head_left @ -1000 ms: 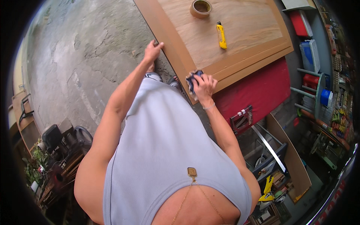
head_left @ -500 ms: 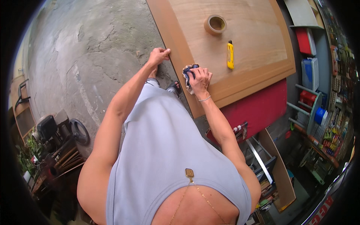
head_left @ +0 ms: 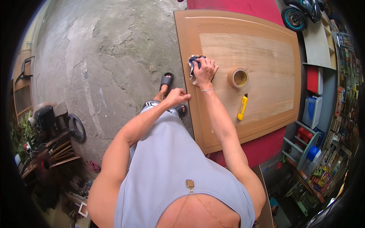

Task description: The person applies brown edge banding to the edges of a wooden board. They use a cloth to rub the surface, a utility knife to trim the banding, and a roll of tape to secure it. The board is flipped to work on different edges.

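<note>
My right hand (head_left: 206, 71) is closed round a crumpled dark blue and cream cloth (head_left: 192, 72) and presses it on the left border of a framed wooden panel (head_left: 192, 41). The panel's border is orange-brown around a paler middle. My left hand (head_left: 178, 97), fingers curled in, is at the panel's left edge, its fingertips at or just touching the rim; nothing shows in it. On the pale middle, to the right of my right hand, a roll of brown tape (head_left: 230, 78) stands. Nearer me lies a yellow utility knife (head_left: 242, 108) with a black end.
Under the panel shows a red surface (head_left: 243, 4). Cracked concrete floor (head_left: 114, 49) spreads to the left. Shelves with goods, a blue-and-white box (head_left: 312, 112) and a motorbike wheel (head_left: 294, 18) line the right. Wood scraps and a black wheel (head_left: 76, 128) sit at the lower left.
The cloth in my right hand has moved away from me along the panel's left border. My left hand has moved nearer me along the edge. The view has shifted, showing more of the panel's far side.
</note>
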A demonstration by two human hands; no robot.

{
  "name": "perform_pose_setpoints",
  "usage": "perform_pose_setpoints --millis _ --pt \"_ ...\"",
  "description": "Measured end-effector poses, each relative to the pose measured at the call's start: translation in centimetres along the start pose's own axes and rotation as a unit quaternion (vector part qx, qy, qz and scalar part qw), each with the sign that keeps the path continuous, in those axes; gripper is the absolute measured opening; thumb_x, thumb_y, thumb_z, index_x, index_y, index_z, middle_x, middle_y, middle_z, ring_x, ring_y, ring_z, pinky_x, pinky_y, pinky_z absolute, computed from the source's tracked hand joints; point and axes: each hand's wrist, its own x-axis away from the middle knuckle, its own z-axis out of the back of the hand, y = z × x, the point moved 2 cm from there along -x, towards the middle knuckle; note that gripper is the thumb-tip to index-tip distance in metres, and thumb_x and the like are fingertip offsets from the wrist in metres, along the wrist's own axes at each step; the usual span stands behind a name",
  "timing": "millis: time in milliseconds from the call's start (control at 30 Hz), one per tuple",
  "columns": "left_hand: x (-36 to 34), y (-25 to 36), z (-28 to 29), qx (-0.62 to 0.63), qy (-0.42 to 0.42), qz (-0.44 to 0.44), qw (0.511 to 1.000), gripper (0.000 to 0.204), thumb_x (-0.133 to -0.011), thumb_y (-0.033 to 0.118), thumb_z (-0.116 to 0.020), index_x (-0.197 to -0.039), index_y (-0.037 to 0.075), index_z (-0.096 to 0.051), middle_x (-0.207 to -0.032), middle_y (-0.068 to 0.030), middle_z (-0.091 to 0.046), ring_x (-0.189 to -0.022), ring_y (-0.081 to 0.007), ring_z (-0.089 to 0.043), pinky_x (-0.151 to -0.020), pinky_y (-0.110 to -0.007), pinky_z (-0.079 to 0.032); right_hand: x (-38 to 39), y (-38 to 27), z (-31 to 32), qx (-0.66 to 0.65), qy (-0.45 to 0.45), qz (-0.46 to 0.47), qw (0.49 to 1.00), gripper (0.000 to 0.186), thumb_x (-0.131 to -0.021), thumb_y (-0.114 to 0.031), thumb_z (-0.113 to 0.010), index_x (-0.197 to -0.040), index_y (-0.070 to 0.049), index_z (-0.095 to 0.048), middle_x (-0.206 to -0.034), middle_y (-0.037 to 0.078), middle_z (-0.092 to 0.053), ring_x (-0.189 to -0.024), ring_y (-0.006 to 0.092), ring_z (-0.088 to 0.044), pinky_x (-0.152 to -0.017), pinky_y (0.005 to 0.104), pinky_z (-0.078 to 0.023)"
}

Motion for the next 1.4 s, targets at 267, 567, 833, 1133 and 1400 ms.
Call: perform_pose_setpoints --millis 267,567,833,1133,1400 --pt "0.5 1.5 0.6 -0.092 -0.020 -0.002 0.996 0.045 -0.082 0.043 -0.071 -0.091 0.000 -0.070 -0.076 -0.0126 -0.072 -0.073 -0.0236 -0.070 -0.068 -0.037 -0.055 -10.5 -1.6 -4.8 0.005 -0.013 0.017 1.000 0.016 -0.078 -0.033 -0.073 -0.086 -0.018 -0.070 -0.092 0.000 -0.066 -0.092 0.0249 -0.056 -0.080 0.0438 -0.036" --pt "1.3 3.7 1.6 -0.145 -0.039 0.000 0.989 0.045 -0.084 0.047 -0.069 -0.090 0.002 -0.069 -0.072 -0.0115 -0.070 -0.067 -0.0230 -0.069 -0.066 -0.035 -0.054 -18.8 -2.6 -8.6 -0.007 0.002 0.013 1.000 0.019 -0.080 -0.037 -0.071 -0.088 -0.019 -0.071 -0.095 -0.001 -0.070 -0.100 0.0237 -0.058 -0.085 0.0432 -0.035" --pt "1.7 4.2 1.5 -0.156 -0.012 0.026 0.987 0.043 -0.083 0.047 -0.070 -0.091 0.005 -0.072 -0.083 -0.0099 -0.074 -0.079 -0.0227 -0.071 -0.072 -0.035 -0.055 -14.1 -1.2 -6.0 -0.022 -0.038 -0.013 0.999 0.021 -0.080 -0.034 -0.073 -0.086 -0.014 -0.068 -0.092 0.003 -0.071 -0.094 0.0259 -0.059 -0.084 0.0434 -0.036" --pt "0.7 0.5 0.3 -0.124 0.063 -0.036 0.990 0.040 -0.083 0.038 -0.075 -0.093 0.000 -0.071 -0.079 -0.0099 -0.072 -0.074 -0.0162 -0.067 -0.070 -0.031 -0.052 5.0 0.5 2.9 -0.013 -0.064 -0.031 0.997 0.019 -0.079 -0.030 -0.073 -0.084 -0.014 -0.065 -0.088 0.001 -0.068 -0.088 0.0240 -0.058 -0.080 0.0409 -0.034" --pt "1.0 -1.2 0.2 -0.104 0.188 -0.108 0.971 0.071 -0.071 0.047 -0.080 -0.125 0.006 -0.060 -0.117 -0.0177 -0.066 -0.108 -0.0303 -0.064 -0.092 -0.040 -0.050 22.6 1.3 11.6 -0.005 -0.072 -0.094 0.993 0.019 -0.076 -0.026 -0.074 -0.086 -0.013 -0.064 -0.088 0.001 -0.065 -0.087 0.0240 -0.056 -0.079 0.0411 -0.035"
